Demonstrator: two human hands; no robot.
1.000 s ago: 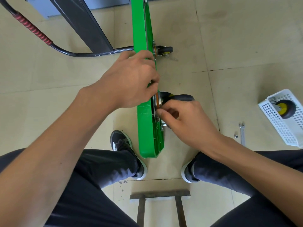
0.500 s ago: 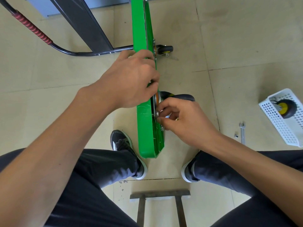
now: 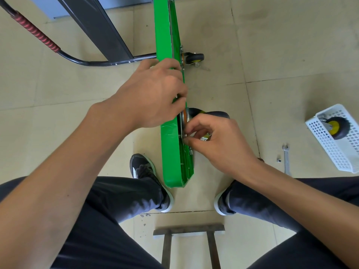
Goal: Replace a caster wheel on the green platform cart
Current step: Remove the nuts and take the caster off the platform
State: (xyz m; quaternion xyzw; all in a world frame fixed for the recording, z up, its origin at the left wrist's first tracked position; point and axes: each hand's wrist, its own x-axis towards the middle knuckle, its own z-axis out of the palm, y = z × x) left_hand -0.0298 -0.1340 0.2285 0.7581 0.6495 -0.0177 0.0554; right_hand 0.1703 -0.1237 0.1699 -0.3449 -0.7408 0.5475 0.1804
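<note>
The green platform cart (image 3: 171, 148) stands on its edge between my feet, running from 6 toward 12 o'clock, and my left hand (image 3: 155, 94) curls over its top edge, gripping it. My right hand (image 3: 211, 140), at the cart's 3 o'clock side, pinches something small with thumb and fingertips at the mounting plate of the near caster wheel (image 3: 211, 114); what it pinches I cannot tell. Far out at 3 o'clock a white basket (image 3: 334, 150) holds another caster (image 3: 337, 128), with a wrench (image 3: 286, 158) and a nut (image 3: 279, 160) on the floor beside it.
</note>
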